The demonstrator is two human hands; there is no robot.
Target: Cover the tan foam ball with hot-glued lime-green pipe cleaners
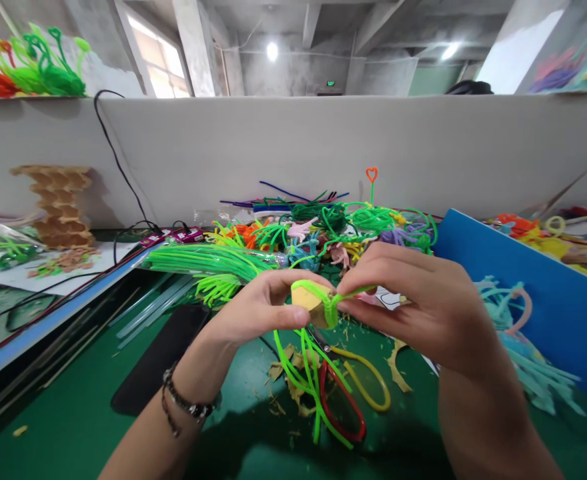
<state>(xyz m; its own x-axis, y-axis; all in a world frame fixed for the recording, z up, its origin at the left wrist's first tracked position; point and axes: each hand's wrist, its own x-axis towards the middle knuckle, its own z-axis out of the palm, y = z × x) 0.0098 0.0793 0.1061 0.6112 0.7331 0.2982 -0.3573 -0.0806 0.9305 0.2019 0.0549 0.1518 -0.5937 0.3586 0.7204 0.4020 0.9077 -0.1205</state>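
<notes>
My left hand (261,308) pinches a small tan cardboard piece (307,299) that has a lime green pipe cleaner (327,303) wrapped around it. My right hand (418,303) is closed on the same pipe cleaner just to the right of the piece, thumb and fingers pinching the green strand. Loose green strands (301,373) hang down from the piece toward the green table (73,427). Both hands meet above the table's middle.
Scissors with red and yellow handles (346,397) lie under the hands among cardboard scraps. A heap of coloured pipe cleaners (333,230) fills the back. A bundle of green ones (203,260) lies left. A blue box (533,300) stands right, a honeycomb cardboard stack (61,200) far left.
</notes>
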